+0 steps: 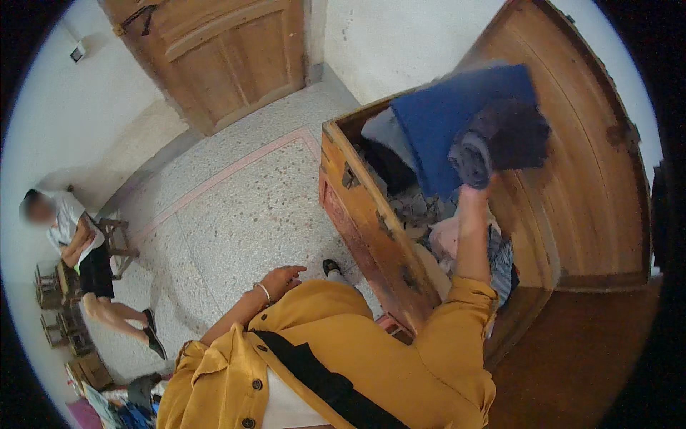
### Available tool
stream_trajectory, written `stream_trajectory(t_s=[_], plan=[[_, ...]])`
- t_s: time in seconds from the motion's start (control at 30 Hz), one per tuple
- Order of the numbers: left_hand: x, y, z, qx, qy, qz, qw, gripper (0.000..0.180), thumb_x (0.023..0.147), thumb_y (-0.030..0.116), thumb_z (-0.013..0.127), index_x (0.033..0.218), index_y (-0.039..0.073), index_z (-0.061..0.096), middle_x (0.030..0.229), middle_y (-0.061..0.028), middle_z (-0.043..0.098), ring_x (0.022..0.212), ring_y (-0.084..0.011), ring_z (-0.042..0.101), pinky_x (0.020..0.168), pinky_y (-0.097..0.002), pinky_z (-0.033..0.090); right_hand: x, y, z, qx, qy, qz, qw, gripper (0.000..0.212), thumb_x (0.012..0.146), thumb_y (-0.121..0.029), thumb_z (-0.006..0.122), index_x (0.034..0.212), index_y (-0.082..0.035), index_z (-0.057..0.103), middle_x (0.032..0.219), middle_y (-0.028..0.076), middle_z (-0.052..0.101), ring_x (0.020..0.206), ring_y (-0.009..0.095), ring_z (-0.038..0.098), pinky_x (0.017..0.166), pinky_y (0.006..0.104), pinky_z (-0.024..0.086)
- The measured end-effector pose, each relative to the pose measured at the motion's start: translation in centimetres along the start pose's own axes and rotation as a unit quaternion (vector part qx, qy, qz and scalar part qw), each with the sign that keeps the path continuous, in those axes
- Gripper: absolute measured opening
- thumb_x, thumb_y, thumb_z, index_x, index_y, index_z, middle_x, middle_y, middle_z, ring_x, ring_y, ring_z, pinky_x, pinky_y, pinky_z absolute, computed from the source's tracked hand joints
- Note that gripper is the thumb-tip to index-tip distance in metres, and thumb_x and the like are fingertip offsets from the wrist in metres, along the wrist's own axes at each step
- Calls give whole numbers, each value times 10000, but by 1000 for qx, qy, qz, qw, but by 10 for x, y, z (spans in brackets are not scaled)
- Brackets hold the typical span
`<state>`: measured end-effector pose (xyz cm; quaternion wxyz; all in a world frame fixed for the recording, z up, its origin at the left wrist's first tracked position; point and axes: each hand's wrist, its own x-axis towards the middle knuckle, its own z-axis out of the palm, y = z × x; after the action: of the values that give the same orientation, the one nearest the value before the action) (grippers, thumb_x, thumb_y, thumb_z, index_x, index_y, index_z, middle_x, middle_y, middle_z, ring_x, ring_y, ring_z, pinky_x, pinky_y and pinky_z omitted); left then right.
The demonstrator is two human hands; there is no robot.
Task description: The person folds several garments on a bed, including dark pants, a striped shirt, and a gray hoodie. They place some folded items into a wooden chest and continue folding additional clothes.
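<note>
My right hand (471, 194) reaches over the open wooden chest (379, 214), closed on the end of a rolled dark grey garment (500, 136). A folded blue cloth (450, 107) lies against the garment and over the chest's far part; I cannot tell whether the hand holds it too. Mixed clothes fill the chest under my arm, among them a pale pink piece (446, 234) and a striped one (502, 268). At my left side my left hand (281, 282), a bracelet on its wrist, hangs with fingers stretched out and nothing in it.
The chest's wooden lid (564, 129) stands raised on the right. A wooden door (229, 57) is at the back. Someone sits on a wooden stool (118, 239) at the left. A clothes pile (132, 400) lies at the lower left, near a cardboard box (89, 372).
</note>
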<state>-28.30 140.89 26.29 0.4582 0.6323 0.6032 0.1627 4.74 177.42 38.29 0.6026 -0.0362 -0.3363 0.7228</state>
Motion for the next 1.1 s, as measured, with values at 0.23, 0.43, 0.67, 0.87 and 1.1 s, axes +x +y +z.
stream_trajectory(t_s=[0.23, 0.43, 0.67, 0.87, 1.1], plan=[[-8, 22, 47, -30, 34, -86, 995, 402, 822, 166, 576, 1213, 111, 495, 1016, -162, 606, 936, -308, 590, 822, -386, 468, -5, 118, -171, -215, 489, 148, 832, 403, 845, -258, 494, 1176, -29, 513, 1155, 124, 544, 1020, 292, 546, 851, 429, 490], [-21, 33, 73, -58, 94, -127, 986, 403, 818, 183, 581, 1204, 112, 490, 1056, -168, 595, 945, -315, 587, 814, -396, 471, 1, 117, -187, -214, 465, 255, 820, 518, 823, -442, 499, 1232, -123, 487, 1257, 59, 494, 1112, 266, 473, 894, 452, 415], [-25, 50, 107, -80, 107, -222, 966, 447, 804, 220, 603, 1218, 100, 485, 1075, -187, 579, 1002, -332, 555, 836, -418, 452, 3, 95, -84, -255, 268, 239, 898, 590, 823, -471, 496, 1315, -167, 383, 1365, 72, 345, 1230, 319, 327, 946, 540, 351], [-55, 67, 118, -96, 80, -250, 960, 493, 828, 224, 584, 1281, 129, 412, 1115, -173, 540, 1040, -340, 523, 851, -419, 440, -2, 90, -83, -330, 382, 252, 826, 717, 830, -622, 346, 1376, -162, 279, 1360, 140, 337, 1220, 375, 327, 925, 572, 378], [-107, 58, 185, -130, 210, -248, 937, 452, 813, 276, 604, 1228, 145, 481, 1075, -177, 586, 1011, -337, 555, 843, -414, 442, -19, 98, 21, -447, 314, 126, 828, 522, 883, -384, 425, 1290, -63, 363, 1264, 149, 419, 1108, 310, 419, 837, 461, 445]])
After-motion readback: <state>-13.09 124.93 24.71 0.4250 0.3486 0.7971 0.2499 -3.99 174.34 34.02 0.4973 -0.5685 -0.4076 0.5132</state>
